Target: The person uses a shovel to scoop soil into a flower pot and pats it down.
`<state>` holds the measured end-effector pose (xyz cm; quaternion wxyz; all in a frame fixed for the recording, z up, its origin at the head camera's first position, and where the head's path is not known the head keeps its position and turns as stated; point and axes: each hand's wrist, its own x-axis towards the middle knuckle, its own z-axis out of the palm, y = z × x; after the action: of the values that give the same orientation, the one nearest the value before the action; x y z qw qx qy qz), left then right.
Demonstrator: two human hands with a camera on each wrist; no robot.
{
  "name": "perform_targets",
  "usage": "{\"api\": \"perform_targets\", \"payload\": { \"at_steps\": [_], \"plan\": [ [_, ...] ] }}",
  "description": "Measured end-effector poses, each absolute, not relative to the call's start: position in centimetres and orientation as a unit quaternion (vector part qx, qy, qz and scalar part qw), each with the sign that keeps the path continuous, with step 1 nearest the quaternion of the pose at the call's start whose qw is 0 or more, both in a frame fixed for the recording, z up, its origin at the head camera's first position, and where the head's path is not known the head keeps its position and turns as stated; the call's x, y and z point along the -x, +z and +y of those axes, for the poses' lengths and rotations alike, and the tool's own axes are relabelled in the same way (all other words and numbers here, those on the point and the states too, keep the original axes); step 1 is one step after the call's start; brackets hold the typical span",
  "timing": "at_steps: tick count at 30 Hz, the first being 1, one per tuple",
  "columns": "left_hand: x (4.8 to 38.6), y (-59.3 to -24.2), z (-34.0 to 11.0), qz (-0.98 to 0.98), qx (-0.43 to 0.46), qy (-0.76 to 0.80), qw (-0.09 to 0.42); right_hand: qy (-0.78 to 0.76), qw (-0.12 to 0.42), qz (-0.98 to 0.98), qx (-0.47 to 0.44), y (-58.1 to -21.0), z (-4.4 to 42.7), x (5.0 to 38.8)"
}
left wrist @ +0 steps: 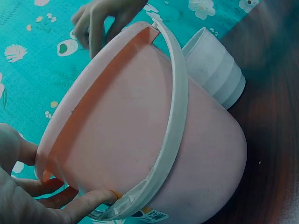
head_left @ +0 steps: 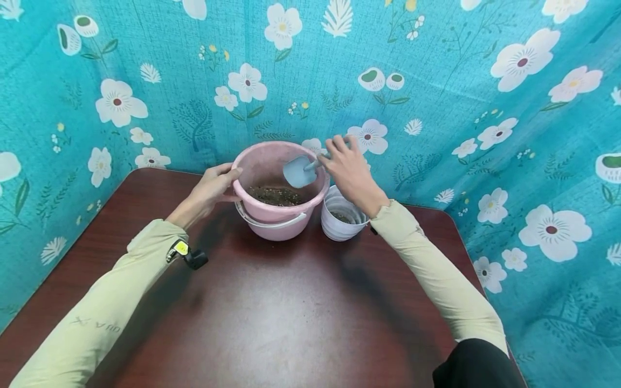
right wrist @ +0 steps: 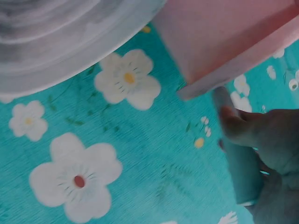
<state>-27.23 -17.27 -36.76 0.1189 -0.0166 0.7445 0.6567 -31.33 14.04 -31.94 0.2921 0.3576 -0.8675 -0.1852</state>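
Observation:
A pink bucket (head_left: 271, 216) with a white handle (left wrist: 180, 93) stands at the back of the table, dark soil (head_left: 276, 195) in its bottom. At its left rim, my left hand (head_left: 211, 186) grips the edge, thumb on top and fingers below. My right hand (head_left: 350, 168) holds a grey-blue hand trowel (head_left: 299, 172) by the handle, over the bucket's right rim. The trowel's blade hangs inside the bucket above the soil. Close by on the right stands a white ribbed pot (head_left: 335, 230) with some soil in it, partly hidden by my right hand and wrist.
The brown table (head_left: 271, 323) has a glossy top. Directly behind it hangs a turquoise flowered curtain (head_left: 194, 70), which also runs along both sides. A small dark device (head_left: 195, 260) is strapped to the left wrist.

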Motion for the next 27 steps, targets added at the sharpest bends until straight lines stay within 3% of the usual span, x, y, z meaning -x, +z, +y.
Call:
{"api": "perform_targets", "payload": {
  "at_steps": [13,23,27],
  "plan": [
    [27.4,-36.9,-17.0,0.738,0.016,0.665,0.117,-0.193,0.146,-0.874,-0.421,-33.7,8.6,33.1],
    [27.5,-37.0,-17.2,0.745,0.013,0.657,0.115,-0.137,0.007,-0.894,-0.427,-34.6,8.0,34.8],
    [27.5,-37.0,-17.3,0.746,0.01,0.657,0.109,-0.092,-0.013,-0.891,-0.445,-34.6,8.1,35.3]
  ]
}}
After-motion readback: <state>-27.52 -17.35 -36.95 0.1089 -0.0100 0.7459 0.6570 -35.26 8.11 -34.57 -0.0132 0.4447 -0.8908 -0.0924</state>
